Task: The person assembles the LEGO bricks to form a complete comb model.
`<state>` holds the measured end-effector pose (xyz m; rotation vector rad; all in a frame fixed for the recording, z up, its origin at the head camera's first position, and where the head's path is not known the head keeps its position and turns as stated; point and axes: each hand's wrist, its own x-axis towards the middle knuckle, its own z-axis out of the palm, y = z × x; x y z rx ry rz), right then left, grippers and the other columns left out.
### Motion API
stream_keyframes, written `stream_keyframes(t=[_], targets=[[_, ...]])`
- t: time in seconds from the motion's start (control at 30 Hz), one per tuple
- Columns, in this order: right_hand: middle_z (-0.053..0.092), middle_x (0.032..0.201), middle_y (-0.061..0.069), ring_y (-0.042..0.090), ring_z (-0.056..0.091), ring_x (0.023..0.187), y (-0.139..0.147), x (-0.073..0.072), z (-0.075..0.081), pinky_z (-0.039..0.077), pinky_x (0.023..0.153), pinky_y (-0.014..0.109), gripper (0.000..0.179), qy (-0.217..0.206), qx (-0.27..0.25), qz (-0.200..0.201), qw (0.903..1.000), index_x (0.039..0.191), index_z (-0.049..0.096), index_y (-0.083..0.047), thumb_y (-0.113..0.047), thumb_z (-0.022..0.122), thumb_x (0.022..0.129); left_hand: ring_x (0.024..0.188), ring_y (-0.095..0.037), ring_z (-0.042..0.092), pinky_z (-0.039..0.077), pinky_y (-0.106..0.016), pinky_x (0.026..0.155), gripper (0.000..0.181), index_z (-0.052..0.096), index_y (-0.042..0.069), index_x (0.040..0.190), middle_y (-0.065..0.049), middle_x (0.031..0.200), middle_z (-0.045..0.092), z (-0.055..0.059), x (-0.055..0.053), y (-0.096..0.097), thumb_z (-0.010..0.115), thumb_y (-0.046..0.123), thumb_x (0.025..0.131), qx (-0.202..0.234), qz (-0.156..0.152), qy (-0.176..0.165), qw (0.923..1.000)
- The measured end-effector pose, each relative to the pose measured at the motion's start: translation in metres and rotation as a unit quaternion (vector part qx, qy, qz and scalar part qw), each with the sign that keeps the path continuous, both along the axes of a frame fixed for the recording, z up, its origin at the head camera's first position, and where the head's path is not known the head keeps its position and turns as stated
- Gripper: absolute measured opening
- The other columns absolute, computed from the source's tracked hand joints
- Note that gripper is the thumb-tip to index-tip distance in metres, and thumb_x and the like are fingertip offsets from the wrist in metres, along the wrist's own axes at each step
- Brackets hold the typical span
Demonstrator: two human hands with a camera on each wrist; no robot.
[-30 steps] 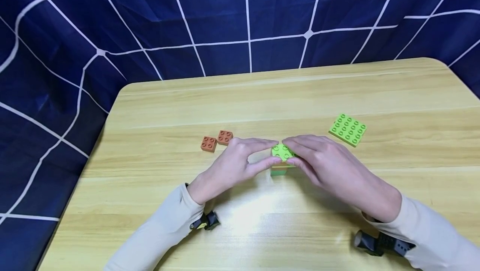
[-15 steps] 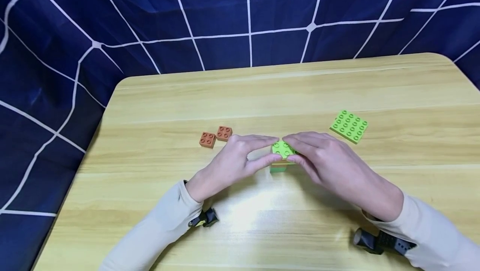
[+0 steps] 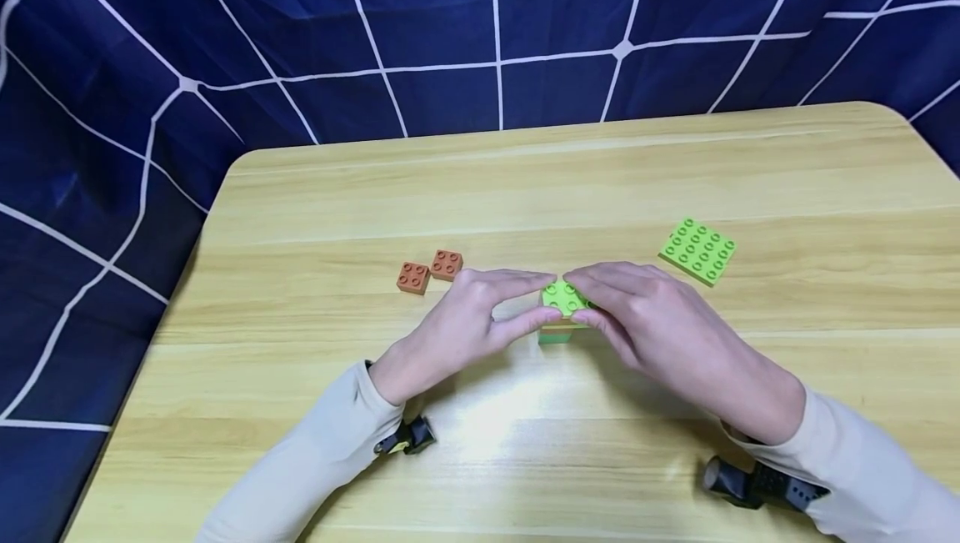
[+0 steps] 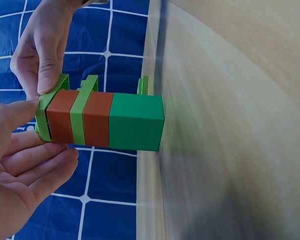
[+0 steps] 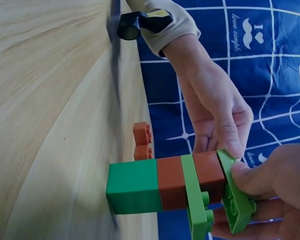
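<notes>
A tower of toy building bricks stands upright on the table: a dark green block (image 4: 136, 122) at the bottom, then a brown brick (image 4: 96, 120), a lime plate (image 5: 191, 185), another brown brick (image 5: 209, 172) and a lime plate (image 3: 566, 298) on top. My left hand (image 3: 462, 328) pinches the left side of that top plate between thumb and fingers. From the other side my right hand (image 3: 657, 330) grips it the same way, fingertips nearly meeting the left ones. In the right wrist view, the top plate sits slightly tilted against the brown brick below. Both lime plates overhang the bricks on the right.
Two loose brown bricks (image 3: 413, 278) lie on the wooden table (image 3: 360, 201) left of the tower, almost corner to corner. A square lime plate (image 3: 698, 251) rests farther back on the right. Behind the table hangs a blue cloth (image 3: 442, 17) with white lines.
The head view has shifted a little, so the table sits higher in it. Both hands keep their hold on the top lime plate, with no clear movement.
</notes>
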<state>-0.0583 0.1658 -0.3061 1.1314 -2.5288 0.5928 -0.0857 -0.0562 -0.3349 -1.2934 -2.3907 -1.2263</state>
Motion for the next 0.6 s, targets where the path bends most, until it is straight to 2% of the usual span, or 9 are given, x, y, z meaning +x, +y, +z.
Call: stream_keyframes(t=[0.43,0.6], targets=[[0.07,0.105,0.016,0.034,0.067,0.097,-0.0004,0.001,0.0002,0.056,0.083,0.049,0.064,0.002,0.0,0.0,1.0,0.113,0.067,0.004,-0.045,0.027,0.103,0.106,-0.024,0.065,0.049,-0.019,0.094,0.034,0.068,-0.005,0.114,-0.017,0.111,0.068,0.0018,0.0011,-0.0005,0.072,0.017,0.088,0.003,0.001,-0.01,0.9999],[0.07,0.107,0.016,0.034,0.067,0.099,0.0,0.0016,0.0012,0.056,0.085,0.049,0.054,-0.005,-0.003,0.004,1.0,0.115,0.067,0.004,-0.039,0.037,0.103,0.106,-0.024,0.066,0.049,-0.02,0.095,0.034,0.068,-0.005,0.114,-0.016,0.11,0.069,0.0017,0.0019,-0.0006,0.072,0.017,0.088,0.004,0.003,-0.007,1.0]])
